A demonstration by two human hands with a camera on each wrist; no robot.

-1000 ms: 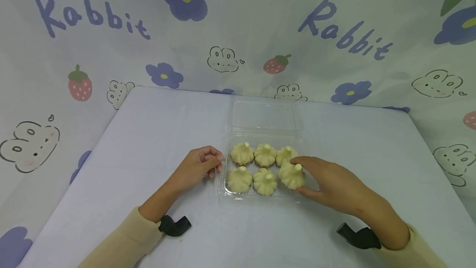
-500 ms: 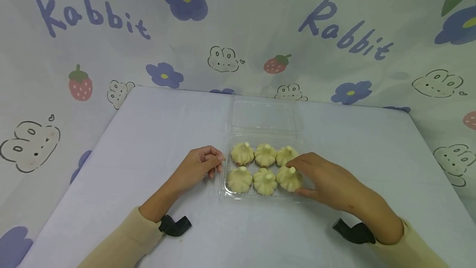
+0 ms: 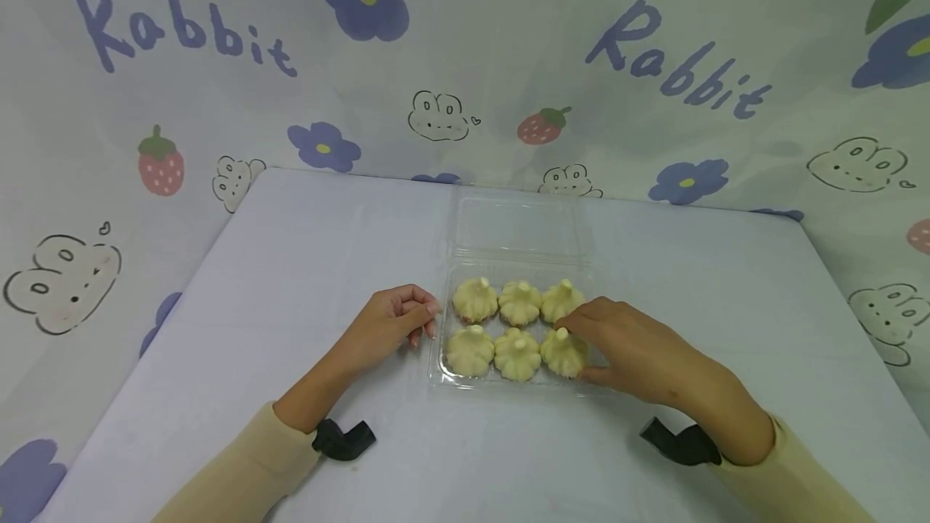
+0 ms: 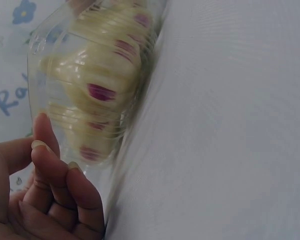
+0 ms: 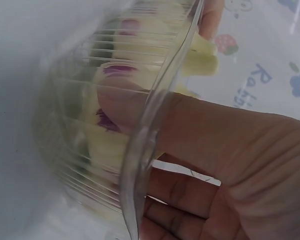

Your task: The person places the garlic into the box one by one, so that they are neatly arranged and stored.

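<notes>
A clear plastic clamshell box [image 3: 479,385] lies open on the table, holding several pale garlic bulbs in two rows. My right hand [image 3: 639,353] reaches over its right side and holds the front right garlic bulb [image 3: 563,355] down in the box. Through the clear wall in the right wrist view, the thumb [image 5: 122,107] presses against that bulb, which shows purple patches. At the box's left edge, my left hand [image 3: 395,320] pinches the rim between thumb and forefinger. Seen from the left wrist, its other fingers [image 4: 85,195] are curled beside the box.
The clear lid [image 3: 517,224] lies folded back behind the box. A white cloth covers the table [image 3: 341,240]. Behind it hangs a curtain [image 3: 494,39] printed with rabbits, flowers and strawberries. A black mount [image 3: 344,440] sits at each wrist.
My right hand has lowered the garlic bulb into the front right place of the box and shifted slightly left. My left hand stays at the left rim.
</notes>
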